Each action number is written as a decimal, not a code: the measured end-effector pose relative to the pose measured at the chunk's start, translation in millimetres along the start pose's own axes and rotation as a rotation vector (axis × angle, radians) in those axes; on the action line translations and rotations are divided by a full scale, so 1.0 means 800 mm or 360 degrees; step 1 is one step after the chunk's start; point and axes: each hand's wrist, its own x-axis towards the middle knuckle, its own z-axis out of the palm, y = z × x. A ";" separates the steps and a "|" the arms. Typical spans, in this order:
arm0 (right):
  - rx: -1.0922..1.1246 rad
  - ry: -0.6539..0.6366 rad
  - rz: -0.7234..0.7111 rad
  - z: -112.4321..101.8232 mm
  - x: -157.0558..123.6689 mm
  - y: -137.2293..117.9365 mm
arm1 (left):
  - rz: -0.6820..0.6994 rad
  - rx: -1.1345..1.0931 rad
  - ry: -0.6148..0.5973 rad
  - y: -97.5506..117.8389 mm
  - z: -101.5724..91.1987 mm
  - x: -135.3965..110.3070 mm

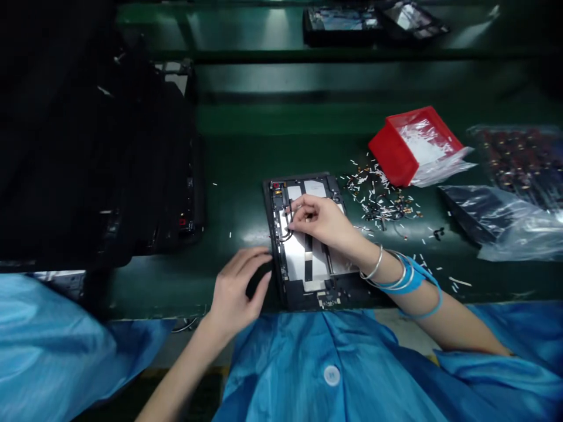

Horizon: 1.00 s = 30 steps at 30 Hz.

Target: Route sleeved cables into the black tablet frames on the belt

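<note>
An opened tablet back (308, 258) lies on the green bench in front of me, with silver battery plates and black strips showing. My right hand (323, 220) rests on its upper half, fingers pinched on a thin black cable (287, 225) near the left edge. My left hand (240, 287) curls round the tablet's lower left edge, fingers bent against the frame and covering a dark object I cannot make out. Bangles and a blue wrist strap (402, 275) circle my right wrist.
A red bin (407, 143) lined with plastic lies tipped at the right, with several small loose parts (380, 199) scattered beside it. Plastic bags (505, 220) lie further right. A tall black stack (88, 152) fills the left. More tablets (347, 23) sit at the back.
</note>
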 end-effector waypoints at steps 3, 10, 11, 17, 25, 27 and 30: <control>-0.0158 0.0009 -0.0001 0.002 0.000 0.004 | 0.0231 0.0561 -0.0066 -0.019 0.000 0.010; -0.0440 0.0071 -0.0055 0.006 -0.004 -0.002 | 0.0422 0.0988 -0.0208 -0.022 0.006 0.012; -0.0449 0.0069 -0.0059 0.004 -0.004 -0.004 | 0.0420 0.1010 -0.0207 -0.023 0.007 0.012; -0.0492 -0.0001 -0.0016 -0.012 0.007 -0.011 | 0.0520 0.1077 -0.0237 -0.022 0.007 0.022; -0.0565 -0.0070 0.0018 -0.013 0.016 -0.012 | 0.0548 0.0956 -0.0319 -0.013 0.009 0.037; -0.0610 -0.0068 0.0033 -0.012 0.017 -0.012 | 0.0505 0.0936 -0.0391 -0.015 0.010 0.038; -0.0702 -0.0027 0.0031 -0.011 0.018 -0.011 | 0.0473 0.0922 -0.0442 -0.017 0.010 0.039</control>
